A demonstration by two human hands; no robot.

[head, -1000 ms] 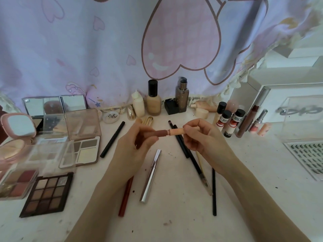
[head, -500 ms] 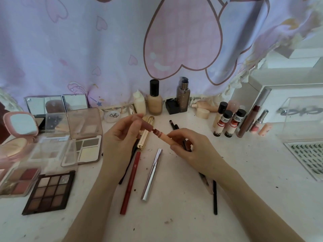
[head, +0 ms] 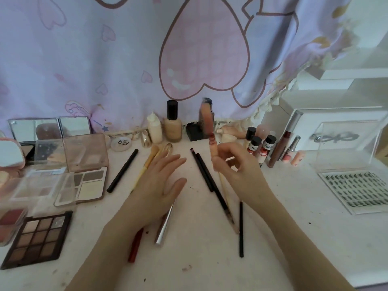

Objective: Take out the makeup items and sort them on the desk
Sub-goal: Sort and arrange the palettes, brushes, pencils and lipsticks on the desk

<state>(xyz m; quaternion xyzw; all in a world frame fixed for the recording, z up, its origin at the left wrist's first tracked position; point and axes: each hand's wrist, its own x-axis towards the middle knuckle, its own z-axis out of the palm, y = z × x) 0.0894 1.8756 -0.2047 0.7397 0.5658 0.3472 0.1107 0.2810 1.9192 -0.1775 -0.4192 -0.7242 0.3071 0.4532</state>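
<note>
Your right hand (head: 237, 164) holds a peach lip pencil (head: 210, 135) upright above the white surface (head: 210, 259), fingers (head: 218, 162) pinched round its lower end; its upper part is blurred. Your left hand (head: 159, 181) hovers flat over the middle of the surface, fingers straight and spread, holding nothing. Beneath it lie a silver tube (head: 164, 226) and a red pencil (head: 136, 244); two dark pencils (head: 206, 175) lie side by side just left of your right hand, and a thin black liner (head: 241, 229) lies nearer you. Lip glosses (head: 280, 149) stand at the far right, beside small black-capped bottles (head: 255, 147). To do this well, probably decide first which group the pencil belongs with, then lower it parallel to its neighbours, close beside them without nudging them, and release only once it rests flat so it cannot roll.
</note>
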